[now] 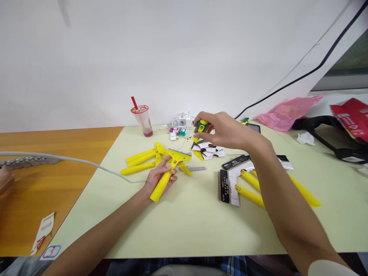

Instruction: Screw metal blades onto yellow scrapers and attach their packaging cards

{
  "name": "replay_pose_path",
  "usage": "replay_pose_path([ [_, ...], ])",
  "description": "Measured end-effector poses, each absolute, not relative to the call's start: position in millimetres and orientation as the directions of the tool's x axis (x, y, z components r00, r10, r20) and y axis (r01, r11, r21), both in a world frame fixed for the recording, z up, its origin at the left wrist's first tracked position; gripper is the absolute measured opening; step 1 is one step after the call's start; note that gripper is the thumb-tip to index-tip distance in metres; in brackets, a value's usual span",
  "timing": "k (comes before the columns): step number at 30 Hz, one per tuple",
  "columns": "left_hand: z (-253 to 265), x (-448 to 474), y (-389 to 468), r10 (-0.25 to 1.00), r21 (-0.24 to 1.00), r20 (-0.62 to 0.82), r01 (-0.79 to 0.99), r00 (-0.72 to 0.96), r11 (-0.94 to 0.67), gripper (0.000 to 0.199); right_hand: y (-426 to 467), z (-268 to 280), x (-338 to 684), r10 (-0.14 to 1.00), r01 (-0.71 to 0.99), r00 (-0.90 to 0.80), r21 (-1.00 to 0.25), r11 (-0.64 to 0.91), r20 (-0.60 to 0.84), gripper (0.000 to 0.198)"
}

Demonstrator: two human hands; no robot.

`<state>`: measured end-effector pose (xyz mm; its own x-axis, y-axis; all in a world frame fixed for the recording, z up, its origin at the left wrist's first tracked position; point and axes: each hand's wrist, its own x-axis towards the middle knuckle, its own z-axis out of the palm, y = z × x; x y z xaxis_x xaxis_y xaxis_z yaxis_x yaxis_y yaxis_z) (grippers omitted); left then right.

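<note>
My left hand (155,178) is wrapped round the handle of a yellow scraper (163,184), whose wide head with a metal strip points away from me. Above the far middle of the table, my right hand (222,129) grips a green-and-yellow tool (201,125); its exact kind is hidden by the fingers. Several more yellow scrapers (140,167) lie just beyond my left hand, and a metal blade (197,168) shows to its right. Below my right hand sits a pile of folded black-and-white cards (209,150).
Yellow handles (250,195) and black-and-white packaging (230,188) lie under my right forearm. A drink cup (146,124) with a red straw stands by the wall. A grey cable (94,164) crosses from the left, where another person's hand (5,180) shows. A pink bag (287,113) lies right.
</note>
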<state>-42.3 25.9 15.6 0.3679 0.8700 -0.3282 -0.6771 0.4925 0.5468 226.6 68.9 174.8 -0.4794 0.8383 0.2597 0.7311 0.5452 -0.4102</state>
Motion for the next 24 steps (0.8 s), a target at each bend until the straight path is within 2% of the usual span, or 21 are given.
replay_pose_path([
  [10, 15.5, -42.6, 25.8, 0.869, 0.551, -0.328, -0.672, 0.371, 0.495, 0.055, 48.8, 182.2, 211.9, 0.82, 0.687, -0.524, -0.455, 0.566, 0.229, 0.027],
  [24, 16.8, -41.4, 26.3, 0.862, 0.525, -0.344, -0.684, 0.373, 0.506, 0.055, 54.1, 173.3, 201.4, 0.802, 0.68, -0.569, -0.445, 0.583, 0.181, 0.027],
])
